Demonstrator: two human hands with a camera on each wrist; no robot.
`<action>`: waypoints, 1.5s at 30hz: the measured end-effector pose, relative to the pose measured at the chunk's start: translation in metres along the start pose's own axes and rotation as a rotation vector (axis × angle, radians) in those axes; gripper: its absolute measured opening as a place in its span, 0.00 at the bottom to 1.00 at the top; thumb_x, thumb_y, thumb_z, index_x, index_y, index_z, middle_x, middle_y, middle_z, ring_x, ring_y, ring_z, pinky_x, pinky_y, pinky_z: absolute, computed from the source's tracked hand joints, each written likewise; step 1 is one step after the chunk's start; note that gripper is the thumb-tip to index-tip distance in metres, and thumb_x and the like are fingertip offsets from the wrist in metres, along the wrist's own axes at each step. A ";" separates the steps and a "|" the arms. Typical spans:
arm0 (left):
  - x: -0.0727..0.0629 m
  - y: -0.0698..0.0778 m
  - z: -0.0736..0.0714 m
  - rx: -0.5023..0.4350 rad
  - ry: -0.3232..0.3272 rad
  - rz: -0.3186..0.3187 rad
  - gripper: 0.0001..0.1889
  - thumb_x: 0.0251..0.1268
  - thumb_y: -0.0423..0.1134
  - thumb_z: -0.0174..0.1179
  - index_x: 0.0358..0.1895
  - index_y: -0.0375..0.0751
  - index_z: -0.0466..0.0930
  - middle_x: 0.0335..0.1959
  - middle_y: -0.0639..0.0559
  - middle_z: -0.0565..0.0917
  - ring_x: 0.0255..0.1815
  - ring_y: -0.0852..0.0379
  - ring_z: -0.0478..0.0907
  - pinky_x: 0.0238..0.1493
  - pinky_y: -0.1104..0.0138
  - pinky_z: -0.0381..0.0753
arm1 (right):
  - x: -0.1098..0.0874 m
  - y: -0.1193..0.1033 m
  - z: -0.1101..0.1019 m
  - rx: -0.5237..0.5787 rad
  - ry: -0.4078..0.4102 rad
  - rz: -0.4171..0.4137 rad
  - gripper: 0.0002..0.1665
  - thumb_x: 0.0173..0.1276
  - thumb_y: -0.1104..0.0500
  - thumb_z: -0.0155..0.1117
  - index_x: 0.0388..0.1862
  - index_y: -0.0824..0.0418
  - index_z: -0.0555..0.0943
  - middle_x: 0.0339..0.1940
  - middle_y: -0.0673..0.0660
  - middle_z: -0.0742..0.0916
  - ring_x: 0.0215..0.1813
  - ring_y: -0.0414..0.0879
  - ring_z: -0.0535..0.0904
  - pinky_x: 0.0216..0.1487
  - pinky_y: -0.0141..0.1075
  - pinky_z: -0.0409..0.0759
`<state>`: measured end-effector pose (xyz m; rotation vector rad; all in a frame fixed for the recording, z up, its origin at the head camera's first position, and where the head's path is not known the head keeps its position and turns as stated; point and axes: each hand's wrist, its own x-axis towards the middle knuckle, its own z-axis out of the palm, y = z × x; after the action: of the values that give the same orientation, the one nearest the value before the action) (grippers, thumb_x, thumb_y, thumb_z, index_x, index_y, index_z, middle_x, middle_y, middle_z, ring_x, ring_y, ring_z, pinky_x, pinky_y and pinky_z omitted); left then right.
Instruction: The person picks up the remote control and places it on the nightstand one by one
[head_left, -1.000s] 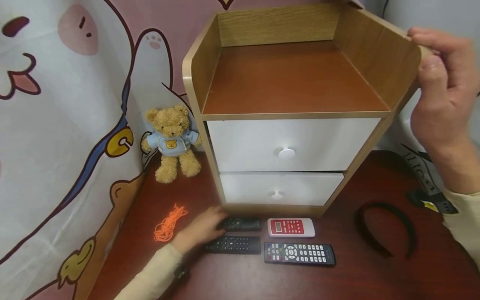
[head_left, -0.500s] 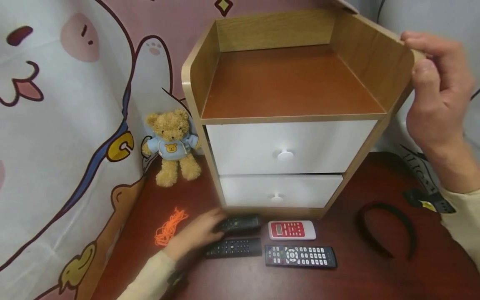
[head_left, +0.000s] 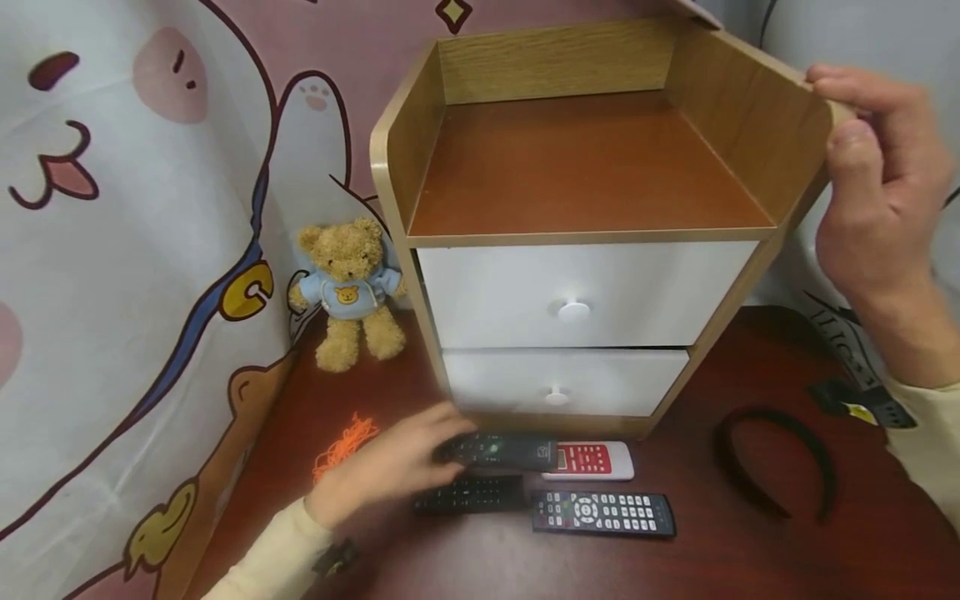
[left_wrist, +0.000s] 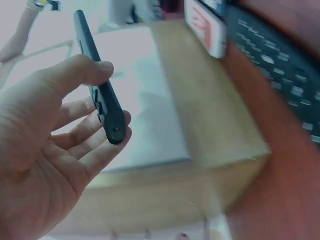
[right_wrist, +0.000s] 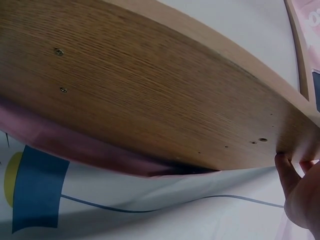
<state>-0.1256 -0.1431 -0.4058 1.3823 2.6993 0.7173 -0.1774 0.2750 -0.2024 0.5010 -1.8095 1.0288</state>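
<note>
- Left hand (head_left: pixel 393 458) is pinching a black remote control (head_left: pixel 506 451); in the left wrist view, the thumb is pressing one side & the fingertips are touching the other.
- That remote is being held up off the dark red tbl (head_left: pixel 487 562), just in front of the bottom of a small wooden cabinet (head_left: pixel 592 167).
- From the head cam, it's covering the left end of a white & red remote (head_left: pixel 600 460), but from the left wrist cam the two are showing apart.
- Right hand (head_left: pixel 885 183) is gripping the top front corner of the cabinet's right wall, w/ the thumb resting by the front edge & a finger going over the top edge.
- Cabinet is standing on the tbl, w/ 2 white drawers, each having a round white knob, & a brown shelf on top.
- Another black remote (head_left: pixel 483 494) is lying nearer the person, next to the left hand.
- Grey-button remote (head_left: pixel 603 512) is lying right of that one, below the white & red one.
- Orange string (head_left: pixel 345 446) is lying in a messy bunch, partly hiding behind the left hand.
- Teddy bear (head_left: pixel 347 250) w/ a blue top is sitting left of the cabinet, by a cartoon cloth (head_left: pixel 187 208).
- Dark headband (head_left: pixel 727 454) is lying on the right side.
</note>
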 end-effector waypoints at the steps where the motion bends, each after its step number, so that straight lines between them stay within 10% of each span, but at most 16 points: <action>1: 0.002 0.004 -0.004 -0.001 0.009 0.028 0.28 0.57 0.38 0.69 0.63 0.39 0.77 0.50 0.54 0.78 0.41 0.67 0.76 0.46 0.79 0.80 | 0.000 0.000 0.000 -0.002 -0.002 0.000 0.21 0.71 0.63 0.45 0.56 0.67 0.78 0.61 0.42 0.82 0.57 0.37 0.75 0.62 0.26 0.67; 14: 0.035 0.040 -0.057 -0.027 0.337 0.285 0.26 0.58 0.36 0.69 0.62 0.36 0.77 0.52 0.47 0.81 0.49 0.58 0.80 0.52 0.74 0.81 | -0.001 0.000 0.003 -0.002 -0.008 -0.005 0.21 0.72 0.62 0.45 0.58 0.67 0.78 0.60 0.41 0.81 0.57 0.36 0.75 0.63 0.26 0.67; 20: 0.039 0.058 -0.085 0.002 0.437 0.234 0.27 0.58 0.36 0.70 0.62 0.34 0.77 0.54 0.45 0.81 0.46 0.58 0.80 0.45 0.75 0.82 | -0.002 0.000 0.005 -0.015 -0.026 -0.002 0.21 0.73 0.62 0.45 0.59 0.66 0.77 0.62 0.43 0.81 0.59 0.37 0.75 0.65 0.27 0.67; 30: 0.051 0.082 -0.137 0.169 0.791 0.229 0.25 0.56 0.30 0.71 0.58 0.30 0.80 0.51 0.37 0.82 0.49 0.49 0.82 0.42 0.68 0.84 | -0.002 0.000 0.006 -0.008 -0.034 -0.008 0.21 0.74 0.63 0.44 0.60 0.68 0.76 0.63 0.45 0.80 0.59 0.38 0.75 0.65 0.27 0.68; 37: 0.077 0.101 -0.167 0.306 0.751 0.140 0.23 0.63 0.38 0.68 0.60 0.32 0.79 0.49 0.39 0.82 0.39 0.53 0.80 0.32 0.66 0.82 | -0.004 0.002 0.005 0.005 -0.034 -0.012 0.21 0.74 0.63 0.45 0.60 0.68 0.77 0.63 0.43 0.80 0.60 0.39 0.75 0.65 0.28 0.68; 45: 0.111 0.117 -0.176 0.428 0.699 -0.106 0.20 0.67 0.42 0.64 0.57 0.33 0.80 0.45 0.40 0.80 0.39 0.48 0.79 0.39 0.56 0.84 | -0.005 0.005 0.005 -0.007 -0.047 -0.012 0.22 0.74 0.62 0.44 0.61 0.67 0.75 0.63 0.42 0.79 0.64 0.41 0.74 0.68 0.29 0.67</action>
<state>-0.1435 -0.0668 -0.1803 1.1921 3.6193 0.7523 -0.1815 0.2730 -0.2102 0.5356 -1.8490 1.0096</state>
